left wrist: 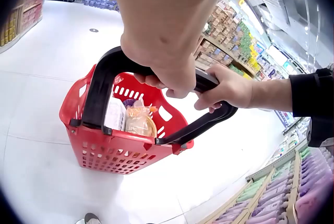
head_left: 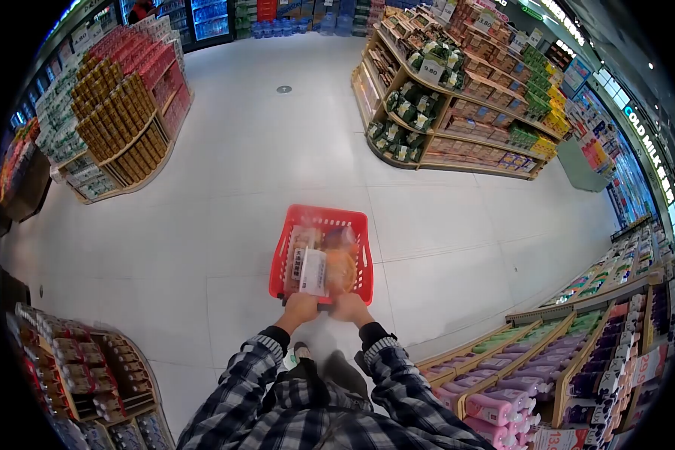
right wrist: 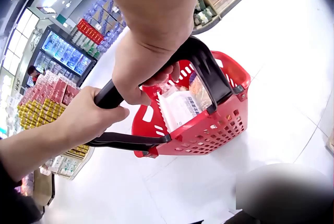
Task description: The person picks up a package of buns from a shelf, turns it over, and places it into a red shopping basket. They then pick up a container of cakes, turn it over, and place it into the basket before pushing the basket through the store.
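Note:
In front of the person's legs is a red plastic shopping basket (head_left: 370, 262) with slotted walls and a black handle (left wrist: 96, 96). The left hand (head_left: 301, 310) grips one part of the handle's crossbar, and the right hand (head_left: 350, 307) grips it just beside, fingers curled round the bar. Inside the basket, a white-labelled pack (head_left: 313, 271) with dark print leans on the left side. To its right lies a clear bag (left wrist: 138, 122) of something pale, with a round orange-yellow item (head_left: 342, 271) by it. The lower contents are hidden by the basket walls in both wrist views.
Pale tiled floor (head_left: 262, 150) stretches ahead between a rounded display of gold and red packs (head_left: 120, 112) at left and tiered shelves (head_left: 472, 112) at right. Sloped shelves of pink and purple bottles (head_left: 502, 397) stand close at right, another shelf (head_left: 90, 367) at near left.

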`<state>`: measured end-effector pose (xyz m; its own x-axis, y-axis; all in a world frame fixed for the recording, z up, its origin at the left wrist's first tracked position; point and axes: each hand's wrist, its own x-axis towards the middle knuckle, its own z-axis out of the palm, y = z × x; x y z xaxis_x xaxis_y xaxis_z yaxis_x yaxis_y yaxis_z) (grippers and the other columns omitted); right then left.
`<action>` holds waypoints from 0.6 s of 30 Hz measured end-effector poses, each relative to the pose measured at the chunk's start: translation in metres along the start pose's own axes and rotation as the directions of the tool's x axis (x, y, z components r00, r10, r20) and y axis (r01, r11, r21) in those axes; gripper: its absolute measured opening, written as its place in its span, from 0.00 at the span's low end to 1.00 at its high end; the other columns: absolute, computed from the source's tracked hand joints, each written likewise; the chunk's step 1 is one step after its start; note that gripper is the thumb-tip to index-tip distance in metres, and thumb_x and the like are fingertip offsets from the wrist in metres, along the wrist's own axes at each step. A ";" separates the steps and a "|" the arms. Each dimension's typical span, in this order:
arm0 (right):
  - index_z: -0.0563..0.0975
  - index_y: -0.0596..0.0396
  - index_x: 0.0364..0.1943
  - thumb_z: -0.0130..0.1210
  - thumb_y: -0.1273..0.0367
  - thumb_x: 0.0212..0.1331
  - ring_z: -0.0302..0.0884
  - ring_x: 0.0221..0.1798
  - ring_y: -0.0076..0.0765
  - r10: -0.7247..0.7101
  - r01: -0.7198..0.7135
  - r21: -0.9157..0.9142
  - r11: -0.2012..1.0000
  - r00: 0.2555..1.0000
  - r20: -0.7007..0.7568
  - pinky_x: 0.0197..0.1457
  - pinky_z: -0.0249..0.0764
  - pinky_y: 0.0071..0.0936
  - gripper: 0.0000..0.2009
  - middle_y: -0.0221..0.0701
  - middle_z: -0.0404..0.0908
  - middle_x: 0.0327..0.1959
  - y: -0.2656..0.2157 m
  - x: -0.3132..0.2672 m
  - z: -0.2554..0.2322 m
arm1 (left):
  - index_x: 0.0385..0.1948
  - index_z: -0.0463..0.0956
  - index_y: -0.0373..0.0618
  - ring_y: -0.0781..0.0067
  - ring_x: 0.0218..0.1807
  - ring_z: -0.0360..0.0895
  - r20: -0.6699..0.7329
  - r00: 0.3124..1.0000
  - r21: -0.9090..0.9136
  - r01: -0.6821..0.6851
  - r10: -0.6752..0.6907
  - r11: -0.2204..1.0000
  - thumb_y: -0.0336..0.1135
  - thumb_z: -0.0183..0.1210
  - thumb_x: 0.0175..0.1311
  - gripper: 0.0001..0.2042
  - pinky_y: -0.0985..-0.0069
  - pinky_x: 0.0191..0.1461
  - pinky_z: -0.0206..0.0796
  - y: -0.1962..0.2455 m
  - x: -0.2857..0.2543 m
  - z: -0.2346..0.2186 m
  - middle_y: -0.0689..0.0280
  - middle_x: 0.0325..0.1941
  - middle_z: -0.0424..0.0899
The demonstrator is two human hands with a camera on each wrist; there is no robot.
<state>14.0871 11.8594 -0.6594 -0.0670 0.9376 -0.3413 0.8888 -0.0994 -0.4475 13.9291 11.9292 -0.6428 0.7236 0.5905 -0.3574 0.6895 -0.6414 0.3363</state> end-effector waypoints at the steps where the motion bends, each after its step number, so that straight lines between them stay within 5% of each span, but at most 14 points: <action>1: 0.68 0.51 0.42 0.54 0.62 0.36 0.77 0.32 0.50 0.011 -0.011 -0.003 1.000 1.000 -0.019 0.35 0.72 0.43 0.23 0.43 0.77 0.31 0.001 0.012 -0.008 | 0.25 0.79 0.46 0.56 0.29 0.78 -0.019 1.000 -0.014 -0.010 0.010 1.000 0.39 0.55 0.44 0.10 0.61 0.35 0.70 -0.007 0.012 -0.006 0.56 0.26 0.80; 3: 0.79 0.51 0.25 0.54 0.60 0.34 0.77 0.30 0.47 0.032 -0.033 -0.008 0.999 0.998 -0.056 0.36 0.74 0.39 0.14 0.40 0.78 0.23 0.007 0.037 -0.024 | 0.27 0.79 0.46 0.56 0.30 0.78 -0.057 0.998 -0.041 -0.031 0.029 0.999 0.38 0.55 0.44 0.10 0.61 0.35 0.70 -0.018 0.036 -0.020 0.56 0.26 0.80; 9: 0.79 0.52 0.24 0.53 0.61 0.34 0.77 0.30 0.48 0.009 -0.010 -0.031 0.999 0.999 -0.033 0.36 0.73 0.40 0.12 0.41 0.78 0.23 0.030 0.132 -0.074 | 0.30 0.78 0.46 0.55 0.30 0.78 -0.028 1.000 -0.028 0.010 -0.010 1.000 0.39 0.57 0.43 0.12 0.61 0.34 0.70 -0.058 0.124 -0.064 0.56 0.27 0.80; 18: 0.78 0.55 0.21 0.53 0.61 0.35 0.77 0.27 0.49 -0.072 0.072 -0.002 0.997 0.996 -0.044 0.35 0.73 0.40 0.12 0.43 0.77 0.21 0.064 0.270 -0.149 | 0.21 0.78 0.50 0.59 0.26 0.78 -0.138 0.987 0.050 0.087 -0.079 0.995 0.43 0.55 0.45 0.09 0.63 0.31 0.70 -0.126 0.253 -0.110 0.60 0.21 0.80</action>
<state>14.1938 12.1558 -0.6568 -0.1104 0.9562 -0.2712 0.8826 -0.0311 -0.4690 14.0292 12.2133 -0.6799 0.6641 0.7012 -0.2593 0.7473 -0.6117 0.2597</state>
